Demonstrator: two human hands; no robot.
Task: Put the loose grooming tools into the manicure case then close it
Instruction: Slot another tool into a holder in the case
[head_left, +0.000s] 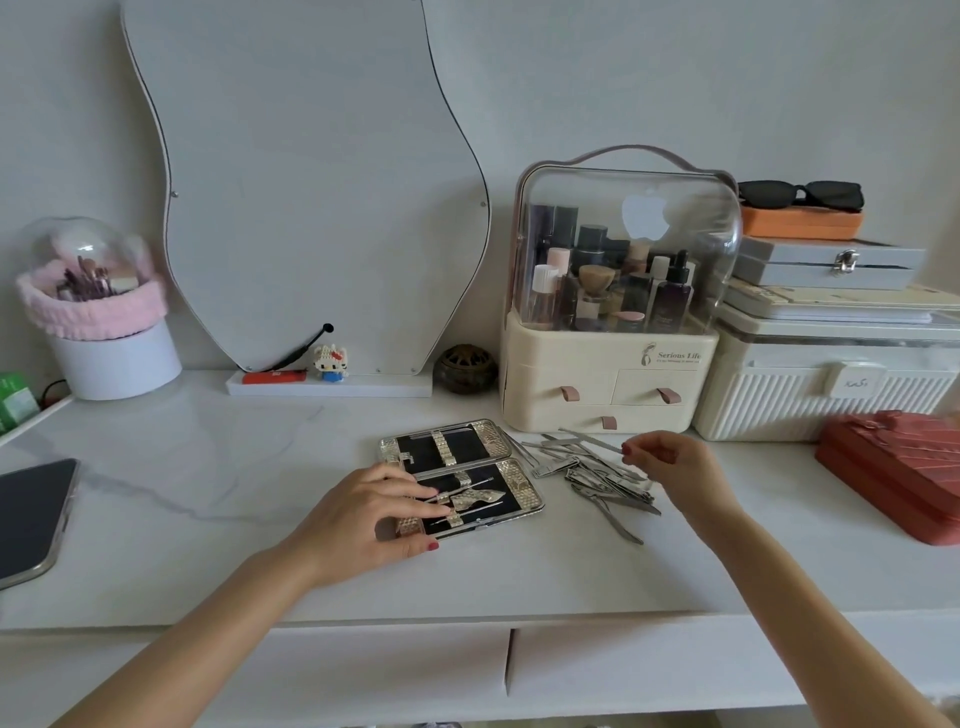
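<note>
— Where is the manicure case (462, 475) lying?
— Open on the worktop (208, 493), left hand (363, 514) resting flat on its near half.
— And the right hand (670, 462)?
— Pinching a thin metal tool (592, 440) above the loose tools (597, 478), right of the case.

Single head view, forward and down, close over the desk (208, 519).

One open manicure case (461, 475), two hands, three tools strapped inside it

Manicure case (511, 488): textured shiny metal-look rim, matt black lining. Loose grooming tools (597, 475): polished metal. Table (208, 467): smooth, glossy, marble-patterned.
</note>
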